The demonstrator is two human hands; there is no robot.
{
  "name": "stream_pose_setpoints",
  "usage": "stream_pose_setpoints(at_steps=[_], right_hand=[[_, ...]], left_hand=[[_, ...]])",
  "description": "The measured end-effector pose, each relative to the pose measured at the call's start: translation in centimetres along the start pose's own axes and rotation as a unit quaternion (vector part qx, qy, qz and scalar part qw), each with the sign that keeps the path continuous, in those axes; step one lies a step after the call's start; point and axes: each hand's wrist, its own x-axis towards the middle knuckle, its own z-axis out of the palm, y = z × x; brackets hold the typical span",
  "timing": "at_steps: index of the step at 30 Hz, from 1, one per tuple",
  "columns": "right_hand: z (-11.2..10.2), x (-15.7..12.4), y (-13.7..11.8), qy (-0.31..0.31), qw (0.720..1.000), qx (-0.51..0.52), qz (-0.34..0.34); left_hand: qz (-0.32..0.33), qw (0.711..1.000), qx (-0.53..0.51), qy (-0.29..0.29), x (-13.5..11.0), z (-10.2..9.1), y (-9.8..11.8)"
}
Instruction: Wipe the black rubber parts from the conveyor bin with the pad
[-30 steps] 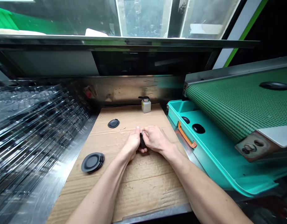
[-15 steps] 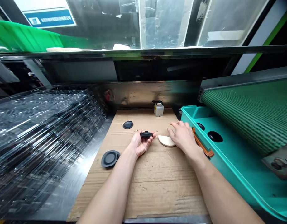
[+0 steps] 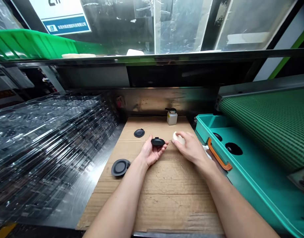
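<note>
My left hand (image 3: 152, 152) lies palm up on the cardboard sheet (image 3: 164, 195) and holds a small black round cap (image 3: 157, 142) between thumb and fingertips. My right hand (image 3: 188, 147) is just right of it, fingers closed on a pale cream pad (image 3: 178, 137) held close to the cap. A single black cap (image 3: 139, 133) lies farther back on the cardboard. A short stack of black caps (image 3: 120, 167) sits near the cardboard's left edge.
A small white bottle with a dark top (image 3: 172, 117) stands at the back. A teal tray (image 3: 243, 178) at the right holds two black caps and an orange-handled tool (image 3: 218, 156), below a green conveyor belt (image 3: 270, 122). Stacked clear plastic trays (image 3: 43, 145) fill the left.
My hands came apart; the left kept the black cap. The right hand reached to the cream pad on the cardboard, picked it up and brought it toward the cap. The view tilted upward.
</note>
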Motion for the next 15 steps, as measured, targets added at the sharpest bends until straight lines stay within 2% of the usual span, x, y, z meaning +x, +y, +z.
stream_pose_setpoints(at_steps=[5, 9, 11, 15], right_hand=[[1.4, -0.8, -0.7, -0.049, 0.998, -0.048, -0.004], [2.2, -0.9, -0.5, -0.043, 0.998, -0.042, -0.004], [2.2, -0.7, -0.3, -0.015, 1.000, -0.010, 0.000], [1.5, -0.1, -0.8, 0.093, 0.992, 0.087, -0.012]], left_hand=[[0.020, 0.998, 0.006, -0.058, -0.2, 0.4, 0.1], [0.029, 0.997, 0.002, -0.073, -0.5, 0.8, 0.3], [0.031, 0.997, 0.002, -0.071, -0.5, 0.8, 0.2], [0.074, 0.996, 0.017, -0.053, 0.0, 0.7, -0.4]])
